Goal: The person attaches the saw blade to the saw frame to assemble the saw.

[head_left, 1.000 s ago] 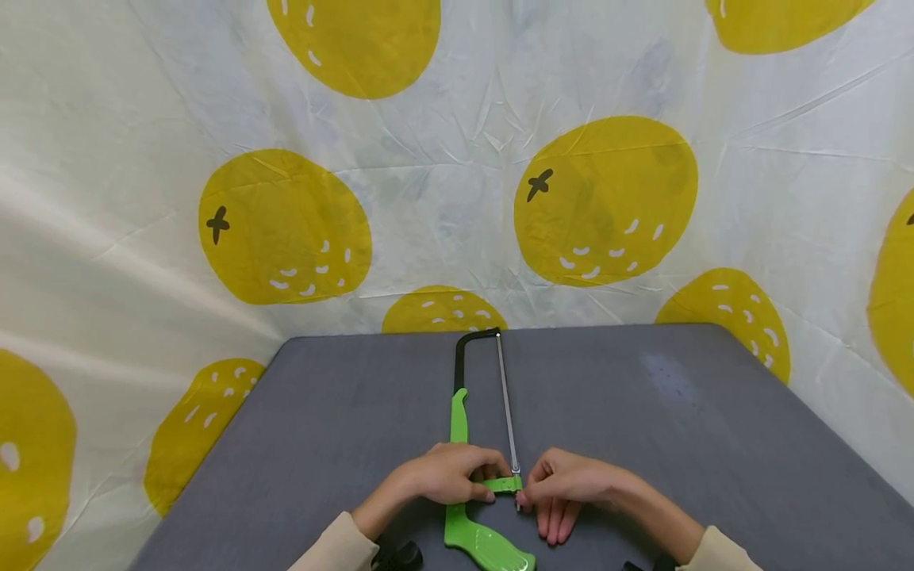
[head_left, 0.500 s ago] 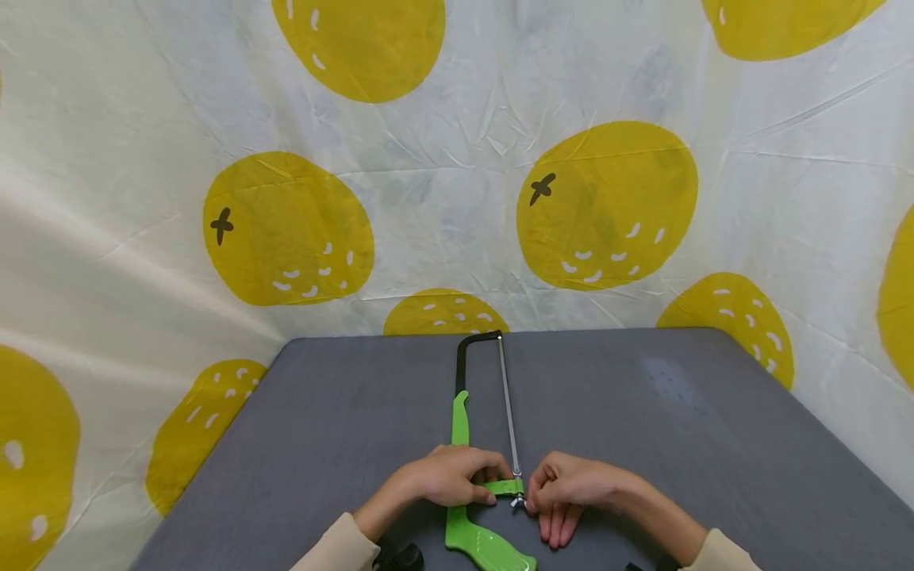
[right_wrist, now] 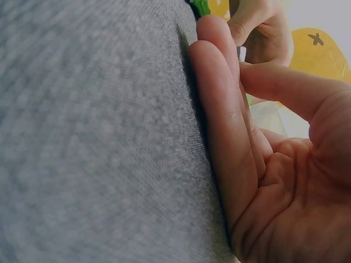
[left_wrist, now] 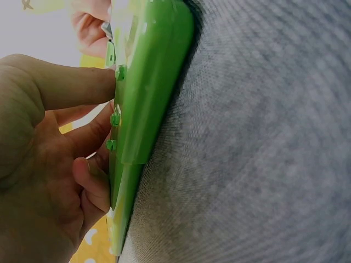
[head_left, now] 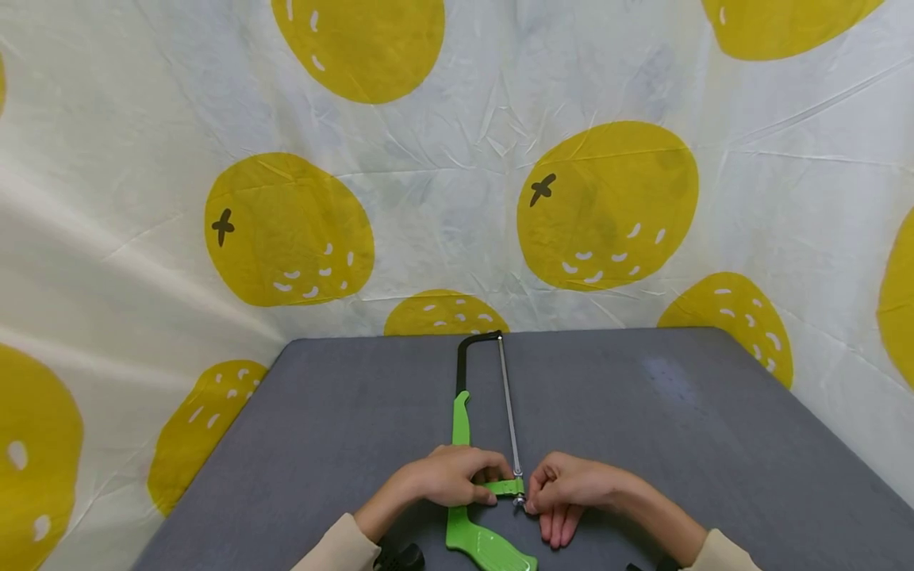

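A hacksaw with a green handle (head_left: 493, 549) and a black front bow (head_left: 461, 366) lies flat, its blade (head_left: 508, 404) on the right. My left hand (head_left: 457, 476) holds the green frame (left_wrist: 151, 82) near the handle, thumb and fingers over the short crosspiece (head_left: 504, 487). At the blade's near end sits a small silver wing nut (head_left: 519, 501). My right hand (head_left: 571, 485) pinches its edge with thumb and index finger. Two other fingers (right_wrist: 225, 115) of that hand lie stretched along the cloth in the right wrist view.
The saw lies on a grey cloth-covered table (head_left: 357, 420). A pale curtain (head_left: 443, 214) with yellow fruit prints hangs behind and to the sides. A black object (head_left: 403, 557) shows at the bottom edge beside the left sleeve.
The wing nut has turned, its wings standing at a different angle in each frame. My right fingers have shifted slightly at it. The left hand and the saw have stayed put.
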The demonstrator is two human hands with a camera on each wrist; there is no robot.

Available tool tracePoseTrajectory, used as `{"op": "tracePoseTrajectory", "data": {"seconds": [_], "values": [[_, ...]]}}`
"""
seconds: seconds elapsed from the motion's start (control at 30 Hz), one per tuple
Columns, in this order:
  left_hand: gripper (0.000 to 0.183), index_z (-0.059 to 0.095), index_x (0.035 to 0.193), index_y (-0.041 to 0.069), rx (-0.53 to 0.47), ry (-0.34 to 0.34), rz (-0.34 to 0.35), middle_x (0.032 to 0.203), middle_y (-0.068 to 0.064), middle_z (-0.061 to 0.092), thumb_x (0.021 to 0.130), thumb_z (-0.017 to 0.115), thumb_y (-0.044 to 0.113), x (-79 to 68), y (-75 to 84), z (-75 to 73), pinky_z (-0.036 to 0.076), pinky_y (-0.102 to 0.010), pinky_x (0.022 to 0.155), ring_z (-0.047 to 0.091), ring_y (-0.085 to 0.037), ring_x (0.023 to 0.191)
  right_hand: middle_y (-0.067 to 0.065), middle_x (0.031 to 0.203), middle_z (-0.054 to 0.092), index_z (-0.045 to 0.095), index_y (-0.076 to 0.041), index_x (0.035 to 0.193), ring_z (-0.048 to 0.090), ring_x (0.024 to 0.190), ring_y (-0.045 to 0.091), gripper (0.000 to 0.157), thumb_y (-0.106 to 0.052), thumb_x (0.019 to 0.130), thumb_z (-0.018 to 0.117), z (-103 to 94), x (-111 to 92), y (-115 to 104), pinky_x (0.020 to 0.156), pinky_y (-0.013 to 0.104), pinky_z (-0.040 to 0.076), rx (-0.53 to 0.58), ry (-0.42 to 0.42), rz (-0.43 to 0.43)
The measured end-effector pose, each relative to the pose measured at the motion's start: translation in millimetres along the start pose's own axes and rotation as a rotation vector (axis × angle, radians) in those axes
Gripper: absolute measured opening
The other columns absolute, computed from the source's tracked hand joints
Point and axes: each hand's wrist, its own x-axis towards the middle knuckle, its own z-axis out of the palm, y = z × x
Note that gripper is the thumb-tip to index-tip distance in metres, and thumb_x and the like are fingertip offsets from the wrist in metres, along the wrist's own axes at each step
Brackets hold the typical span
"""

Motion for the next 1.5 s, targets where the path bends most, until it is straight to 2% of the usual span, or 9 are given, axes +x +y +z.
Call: {"op": "tracePoseTrajectory", "data": {"seconds": [0.27, 0.87, 1.07, 1.3, 1.5], "values": [[0.028, 0.069, 0.124, 0.032, -0.001, 0.012, -0.001, 0.103, 0.016, 0.071, 0.098, 0.072, 0.024, -4.4, -0.8, 2.4, 0.049, -0.019, 0.079, 0.060, 0.007, 0.088, 0.001, 0.067, 0.072, 0.070, 0.007, 0.095, 0.070, 0.057, 0.006, 0.015, -0.005, 0.092, 0.062, 4.5, 1.8, -0.3, 0.051, 0.022, 0.056, -0.014, 0.008, -0.002], [0.027, 0.069, 0.123, 0.033, 0.009, 0.008, -0.010, 0.102, 0.018, 0.070, 0.098, 0.072, 0.024, -2.8, -0.1, 2.3, 0.048, -0.019, 0.078, 0.060, 0.007, 0.087, -0.001, 0.068, 0.072, 0.074, 0.001, 0.093, 0.069, 0.056, 0.003, 0.019, -0.017, 0.096, 0.069, 4.9, -0.4, -3.4, 0.051, 0.022, 0.056, -0.038, -0.001, 0.003], [0.028, 0.069, 0.124, 0.032, 0.014, 0.014, -0.002, 0.103, 0.015, 0.071, 0.098, 0.072, 0.025, -1.9, -0.4, 1.8, 0.048, -0.019, 0.078, 0.060, 0.007, 0.087, -0.001, 0.068, 0.073, 0.073, 0.005, 0.095, 0.070, 0.055, 0.004, 0.030, -0.024, 0.100, 0.067, 3.6, -0.4, -4.7, 0.050, 0.022, 0.056, -0.035, 0.016, 0.005], [0.028, 0.069, 0.125, 0.032, 0.014, 0.010, -0.005, 0.102, 0.017, 0.070, 0.098, 0.072, 0.025, -0.7, -0.3, 1.3, 0.048, -0.019, 0.077, 0.060, 0.007, 0.086, 0.000, 0.066, 0.071, 0.073, 0.011, 0.095, 0.069, 0.054, 0.004, 0.030, -0.017, 0.099, 0.063, 4.1, 1.3, -2.5, 0.049, 0.021, 0.055, -0.040, 0.017, -0.010], [0.028, 0.069, 0.125, 0.032, 0.015, 0.009, -0.012, 0.104, 0.018, 0.070, 0.098, 0.072, 0.025, -1.1, 2.6, 0.7, 0.048, -0.020, 0.079, 0.061, 0.006, 0.089, 0.001, 0.068, 0.072, 0.072, 0.007, 0.097, 0.070, 0.057, 0.005, 0.021, -0.009, 0.096, 0.058, 2.1, -0.3, -1.2, 0.052, 0.022, 0.056, -0.033, 0.001, -0.016]]}}
